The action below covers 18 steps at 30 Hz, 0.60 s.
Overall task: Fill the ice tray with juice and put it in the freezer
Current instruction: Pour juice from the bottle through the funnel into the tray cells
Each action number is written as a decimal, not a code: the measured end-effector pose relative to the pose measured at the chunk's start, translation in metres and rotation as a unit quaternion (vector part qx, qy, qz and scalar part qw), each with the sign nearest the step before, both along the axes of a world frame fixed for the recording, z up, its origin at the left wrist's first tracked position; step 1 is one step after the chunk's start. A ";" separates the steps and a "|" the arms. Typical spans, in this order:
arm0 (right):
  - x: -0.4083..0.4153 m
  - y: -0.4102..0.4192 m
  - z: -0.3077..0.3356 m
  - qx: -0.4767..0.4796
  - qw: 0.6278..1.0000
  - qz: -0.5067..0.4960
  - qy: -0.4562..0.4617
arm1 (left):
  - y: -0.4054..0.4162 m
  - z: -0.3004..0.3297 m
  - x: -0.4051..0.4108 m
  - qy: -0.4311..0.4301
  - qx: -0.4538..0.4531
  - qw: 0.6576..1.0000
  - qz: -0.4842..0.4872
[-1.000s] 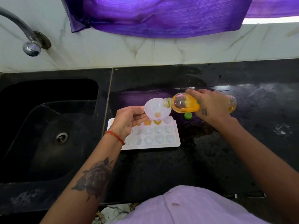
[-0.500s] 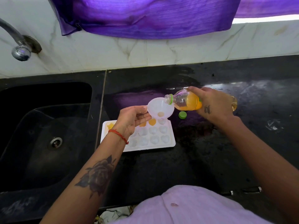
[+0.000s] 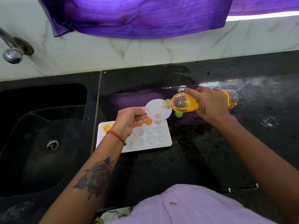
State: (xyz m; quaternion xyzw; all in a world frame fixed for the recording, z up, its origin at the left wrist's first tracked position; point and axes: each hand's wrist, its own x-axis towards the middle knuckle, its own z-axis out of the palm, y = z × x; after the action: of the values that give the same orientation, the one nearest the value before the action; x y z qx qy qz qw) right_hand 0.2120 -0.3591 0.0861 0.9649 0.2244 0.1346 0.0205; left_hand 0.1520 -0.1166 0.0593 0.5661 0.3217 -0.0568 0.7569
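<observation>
A white ice tray (image 3: 163, 143) lies on the black counter, its far row partly filled with orange juice. My left hand (image 3: 129, 121) pinches the rim of a translucent white funnel (image 3: 157, 110) held over the tray's far right cells. My right hand (image 3: 210, 103) grips a clear bottle of orange juice (image 3: 181, 103), tipped on its side with its open neck inside the funnel. The bottle's green cap (image 3: 178, 114) lies on the counter just behind the tray.
A black sink (image 3: 42, 143) with a drain sits to the left, a chrome tap (image 3: 12, 54) above it. The black counter (image 3: 242, 143) is wet around the tray. A purple cloth (image 3: 137, 15) hangs on the marble wall behind.
The bottle has tipped further, its neck now reaching into the funnel. The funnel has stayed over the tray's far right cells.
</observation>
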 end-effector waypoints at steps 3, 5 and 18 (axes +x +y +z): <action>0.000 0.000 0.001 0.000 1.000 -0.002 -0.003 | 0.000 0.001 0.000 0.002 0.003 1.000 0.001; 0.000 0.000 0.001 0.000 1.000 -0.002 -0.001 | 0.000 0.001 0.000 0.005 0.006 1.000 0.002; 0.000 0.007 0.002 0.067 0.997 -0.002 0.045 | 0.003 0.005 -0.002 -0.008 -0.013 1.000 0.006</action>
State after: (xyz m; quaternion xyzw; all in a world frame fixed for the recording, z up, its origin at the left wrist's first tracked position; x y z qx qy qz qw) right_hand 0.2121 -0.3524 0.0883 0.9696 0.2137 0.1062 -0.0543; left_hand 0.1497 -0.1140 0.0643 0.5549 0.3184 -0.0521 0.7668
